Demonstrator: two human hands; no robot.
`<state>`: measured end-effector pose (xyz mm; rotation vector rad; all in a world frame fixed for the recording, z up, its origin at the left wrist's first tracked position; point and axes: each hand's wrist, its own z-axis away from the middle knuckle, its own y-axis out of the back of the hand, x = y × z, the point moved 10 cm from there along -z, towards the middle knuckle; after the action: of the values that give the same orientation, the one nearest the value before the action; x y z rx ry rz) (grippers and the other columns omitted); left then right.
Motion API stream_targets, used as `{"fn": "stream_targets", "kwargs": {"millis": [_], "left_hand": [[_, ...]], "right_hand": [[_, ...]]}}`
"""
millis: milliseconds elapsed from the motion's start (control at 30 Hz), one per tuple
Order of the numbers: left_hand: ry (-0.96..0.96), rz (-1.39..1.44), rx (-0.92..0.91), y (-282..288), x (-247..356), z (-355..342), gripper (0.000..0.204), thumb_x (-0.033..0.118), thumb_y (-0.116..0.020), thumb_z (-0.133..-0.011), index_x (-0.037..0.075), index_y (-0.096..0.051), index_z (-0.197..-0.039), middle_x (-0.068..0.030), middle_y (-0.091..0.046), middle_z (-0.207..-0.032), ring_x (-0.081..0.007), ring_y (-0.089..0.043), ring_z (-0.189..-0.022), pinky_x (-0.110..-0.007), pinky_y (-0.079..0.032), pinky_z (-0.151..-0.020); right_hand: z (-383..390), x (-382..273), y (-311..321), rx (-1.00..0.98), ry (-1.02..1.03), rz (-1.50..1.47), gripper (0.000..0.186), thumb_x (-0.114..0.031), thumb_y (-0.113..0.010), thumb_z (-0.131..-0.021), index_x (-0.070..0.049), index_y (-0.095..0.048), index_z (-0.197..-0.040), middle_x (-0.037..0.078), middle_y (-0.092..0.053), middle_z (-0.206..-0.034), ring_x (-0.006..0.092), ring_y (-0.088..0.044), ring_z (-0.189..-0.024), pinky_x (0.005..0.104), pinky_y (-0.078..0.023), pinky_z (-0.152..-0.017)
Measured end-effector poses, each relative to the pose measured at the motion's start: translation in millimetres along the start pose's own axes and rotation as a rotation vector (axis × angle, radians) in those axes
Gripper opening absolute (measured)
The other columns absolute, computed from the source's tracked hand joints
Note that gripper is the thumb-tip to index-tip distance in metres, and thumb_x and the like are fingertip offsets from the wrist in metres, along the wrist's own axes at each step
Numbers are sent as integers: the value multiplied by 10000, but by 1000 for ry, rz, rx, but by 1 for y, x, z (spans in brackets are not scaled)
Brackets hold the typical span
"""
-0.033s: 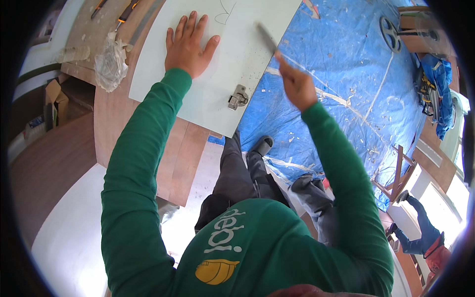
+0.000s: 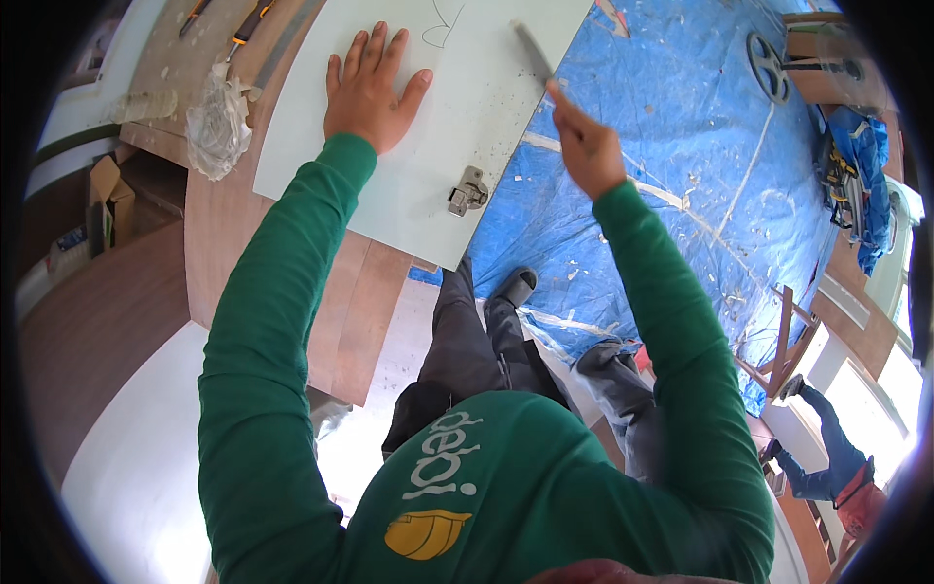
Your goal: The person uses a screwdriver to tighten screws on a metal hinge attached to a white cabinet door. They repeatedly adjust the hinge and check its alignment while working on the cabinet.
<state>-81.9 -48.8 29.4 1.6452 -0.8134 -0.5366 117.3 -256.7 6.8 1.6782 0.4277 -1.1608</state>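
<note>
My left hand lies flat on a pale grey-green panel, fingers spread and thumb out to the side. At the panel's right edge, my right hand grips a grey flat file by its near end. The file slants far-left over the panel and is a little blurred; whether it touches the edge I cannot tell. Dark specks lie on the panel beside it. A metal cabinet hinge is fixed near the panel's near right corner. Curved pencil lines mark the surface beyond my left hand.
The panel rests on a wooden bench with a screwdriver and crumpled plastic at its left. A blue tarp with debris covers the floor at right. Another person is at the lower right.
My right hand and the file have shifted slightly farther away and to the right along the panel's edge. The left hand has stayed where it was.
</note>
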Motion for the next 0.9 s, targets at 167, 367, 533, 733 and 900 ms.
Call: {"fn": "stream_targets", "kwargs": {"millis": [167,367,533,733,900], "left_hand": [[30,5,-34,-2,-9,8,677,600,-442,-1030,228,-390,-1593,-57,-323,-1679,-268,-250,-1559,-527,-115,-1278],[-5,31,-2,-2,-3,-6,681,597,-445,-1030,223,-383,-1596,-59,-322,-1680,-270,-248,-1559,-531,-113,-1276],[42,11,-40,-4,-11,1,666,567,-478,-1031,227,-382,-1595,-53,-314,-1684,-263,-226,-1569,-518,-105,-1277],[5,58,-33,-2,2,-10,675,569,-483,-1024,209,-396,-1589,-70,-323,-1679,-275,-232,-1567,-538,-101,-1273],[19,65,-44,-2,-6,-4,674,570,-477,-1024,199,-406,-1582,-77,-328,-1676,-273,-237,-1565,-545,-97,-1272]], "right_hand": [[64,-6,-24,-204,66,165,505,-58,-595,-994,-203,-577,-1477,216,-690,-835,271,-729,-754,350,-567,-788],[-14,6,-3,-11,-40,3,416,-138,-557,-1043,-197,-594,-1453,249,-676,-874,183,-671,-688,374,-551,-706],[64,-23,-34,-275,92,149,536,-68,-567,-996,-253,-555,-1498,214,-664,-799,339,-703,-722,401,-578,-725],[-64,27,23,64,-10,83,410,-213,-579,-1042,-247,-595,-1450,200,-698,-817,168,-551,-588,334,-531,-644],[-2,11,-7,-48,176,122,480,-131,-591,-1016,-260,-572,-1478,201,-683,-819,257,-661,-656,379,-553,-690]]}}
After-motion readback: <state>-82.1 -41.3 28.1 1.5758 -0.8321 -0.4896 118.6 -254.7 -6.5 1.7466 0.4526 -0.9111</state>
